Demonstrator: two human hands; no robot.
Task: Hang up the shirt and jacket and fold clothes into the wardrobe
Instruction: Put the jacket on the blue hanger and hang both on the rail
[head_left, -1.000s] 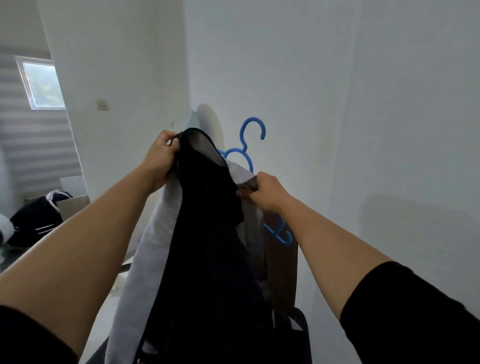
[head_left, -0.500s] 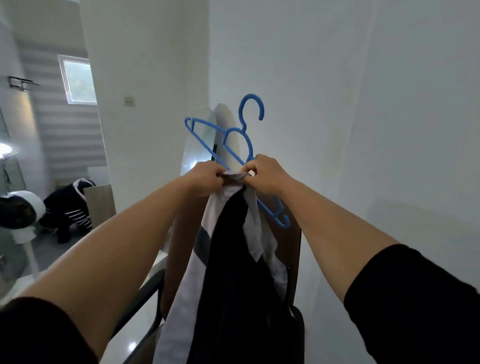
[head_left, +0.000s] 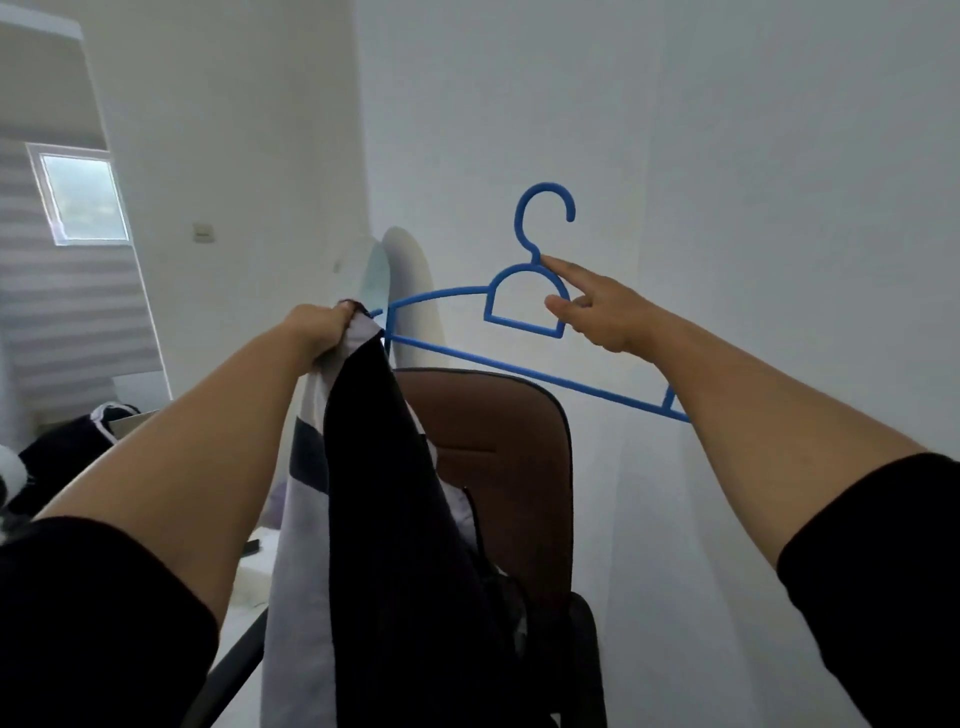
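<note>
Both hands are raised: left hand (head_left: 317, 332) clamps the black-and-white garment (head_left: 374, 519), right hand (head_left: 597, 312) pinches the blue hanger (head_left: 524, 306) neck, index extended.

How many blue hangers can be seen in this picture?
1. The blue hanger is in the air before the white wall, held near its neck by the right hand; its left end meets the garment that the left hand grips. Others may be hidden.
</note>
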